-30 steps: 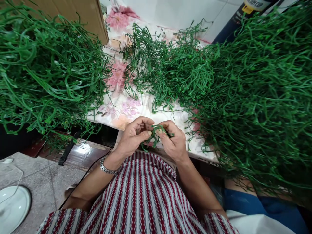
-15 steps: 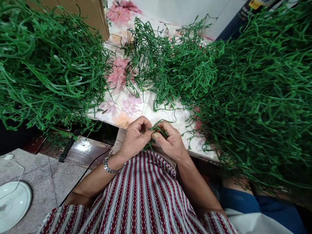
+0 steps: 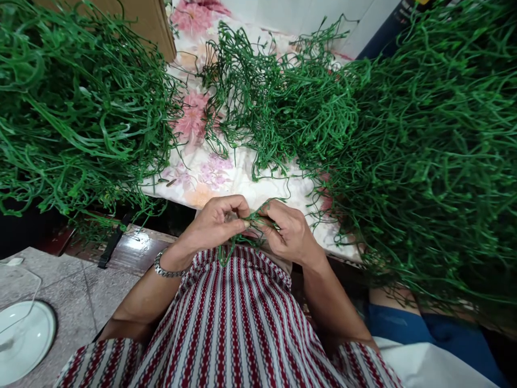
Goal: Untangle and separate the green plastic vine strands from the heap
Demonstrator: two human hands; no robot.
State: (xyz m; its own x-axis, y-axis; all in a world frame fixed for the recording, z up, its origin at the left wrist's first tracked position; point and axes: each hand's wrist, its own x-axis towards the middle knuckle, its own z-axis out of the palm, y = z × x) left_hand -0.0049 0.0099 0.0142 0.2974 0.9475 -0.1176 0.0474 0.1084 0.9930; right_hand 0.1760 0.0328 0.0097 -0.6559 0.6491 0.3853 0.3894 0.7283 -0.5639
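Observation:
Both hands meet over my lap at the table's front edge, around a small tangle of green stems [image 3: 227,253]. My left hand [image 3: 218,220] is closed, with thumb and forefinger pinching the stems. Beside it, my right hand [image 3: 288,229] has its fingers curled round the same stems, some of which show above its knuckles. A loop of stem hangs below my left fingers. Behind the hands, a loose heap of thin green stems [image 3: 283,108] lies on the flowered cloth [image 3: 242,183].
Large green piles rise at the left [image 3: 81,118] and right [image 3: 436,161]. A cardboard box [image 3: 149,24] and a dark blue container [image 3: 388,32] stand at the back. A round white lid [image 3: 28,337] lies lower left. Another person's blue-clad leg [image 3: 399,323] shows lower right.
My left hand has shifted slightly left and its wrist has moved outward. My right hand has moved a little right. A stem loop now hangs lower under my left fingers.

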